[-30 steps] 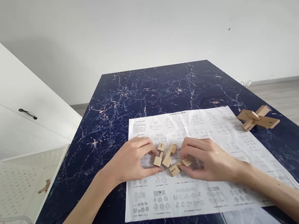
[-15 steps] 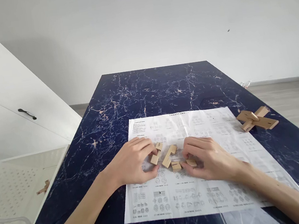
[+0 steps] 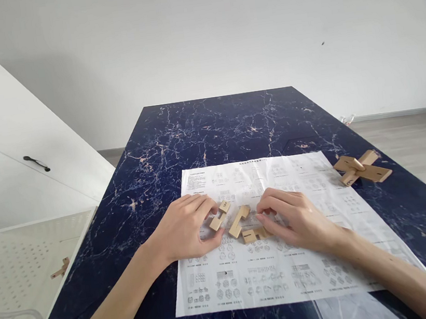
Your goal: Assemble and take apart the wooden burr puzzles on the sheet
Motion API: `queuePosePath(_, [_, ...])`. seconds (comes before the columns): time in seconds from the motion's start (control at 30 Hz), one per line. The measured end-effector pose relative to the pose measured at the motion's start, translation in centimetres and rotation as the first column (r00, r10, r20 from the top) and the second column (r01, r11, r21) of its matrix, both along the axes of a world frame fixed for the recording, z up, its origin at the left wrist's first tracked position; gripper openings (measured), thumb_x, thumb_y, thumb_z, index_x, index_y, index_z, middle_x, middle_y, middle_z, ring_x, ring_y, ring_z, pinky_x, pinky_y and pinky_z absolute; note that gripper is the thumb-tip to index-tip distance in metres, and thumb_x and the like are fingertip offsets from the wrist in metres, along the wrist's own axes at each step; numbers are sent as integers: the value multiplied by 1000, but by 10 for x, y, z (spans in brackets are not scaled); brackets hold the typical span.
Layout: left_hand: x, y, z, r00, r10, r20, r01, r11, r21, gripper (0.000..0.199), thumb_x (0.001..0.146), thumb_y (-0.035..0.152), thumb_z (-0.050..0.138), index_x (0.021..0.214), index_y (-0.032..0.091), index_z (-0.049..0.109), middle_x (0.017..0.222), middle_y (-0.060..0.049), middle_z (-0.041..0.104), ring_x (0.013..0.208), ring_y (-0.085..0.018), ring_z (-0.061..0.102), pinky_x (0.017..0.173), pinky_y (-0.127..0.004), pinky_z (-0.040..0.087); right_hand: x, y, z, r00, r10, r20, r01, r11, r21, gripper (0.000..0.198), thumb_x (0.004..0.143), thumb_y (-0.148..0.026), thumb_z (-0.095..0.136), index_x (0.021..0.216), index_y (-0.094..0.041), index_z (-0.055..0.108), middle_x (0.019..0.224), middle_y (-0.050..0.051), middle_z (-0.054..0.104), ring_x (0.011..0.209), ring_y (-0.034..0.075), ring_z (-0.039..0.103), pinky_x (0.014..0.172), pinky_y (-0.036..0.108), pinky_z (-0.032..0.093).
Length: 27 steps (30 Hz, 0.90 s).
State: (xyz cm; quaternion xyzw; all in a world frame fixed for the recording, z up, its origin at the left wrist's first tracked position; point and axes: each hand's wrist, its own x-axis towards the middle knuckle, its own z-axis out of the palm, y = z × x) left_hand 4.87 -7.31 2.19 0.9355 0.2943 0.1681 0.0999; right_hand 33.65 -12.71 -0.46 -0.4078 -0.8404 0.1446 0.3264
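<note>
Now the right hand (image 3: 290, 217) has drawn its fingertips off the dash-marked block (image 3: 249, 236), baring more of it on the sheet (image 3: 363, 228); whether they press together, I cannot tell. Farther left, the left hand's (image 3: 185, 227) grip is spread around the 3-marked block (image 3: 216, 224).

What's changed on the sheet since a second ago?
The piece marked 3 shifted slightly left and turned; the right hand seems to have let go of the dash-marked piece, which swung more crosswise. The middle piece and sheet stayed.
</note>
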Motion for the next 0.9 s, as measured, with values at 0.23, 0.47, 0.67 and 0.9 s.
queuePosePath(0.23, [0, 4, -7, 997, 74, -11, -74, 997, 31, 17, 103, 33, 61, 96, 18, 66, 87, -4, 73, 75, -19, 69, 69, -35, 55, -2, -1, 3, 995, -70, -77, 64, 995, -77, 17, 108, -20, 49, 98, -19, 63, 91, 7, 68, 66, 14, 59, 57, 30, 46])
queuePosePath(0.47, [3, 3, -10, 996, 87, -21, -85, 994, 72, 21, 107, 34, 55, 99, 17, 64, 94, -5, 71, 80, -19, 69, 71, -35, 56, 0, -1, -2, 987, -99, -125, 79, 985, -155, 16, 109, -24, 50, 101, -20, 63, 90, 5, 64, 70, 15, 58, 59, 30, 46])
queuePosePath(0.67, [4, 4, -14, 995, 101, 17, -102, 991, 85, 17, 109, 31, 53, 103, 18, 62, 104, -7, 67, 91, -22, 68, 79, -38, 59, 2, 1, -4, 979, -126, -162, 101, 983, -153, 16, 109, -23, 52, 96, -21, 62, 85, 3, 61, 71, 16, 56, 58, 29, 45])
queuePosePath(0.9, [8, 1, -13, 977, 159, 141, -150, 986, -76, 15, 112, 32, 50, 105, 20, 58, 101, -4, 68, 84, -18, 66, 76, -34, 55, 0, -1, 3, 987, -51, -154, 31, 992, -126, 14, 109, -23, 53, 100, -21, 63, 89, 5, 65, 73, 16, 59, 62, 31, 48])
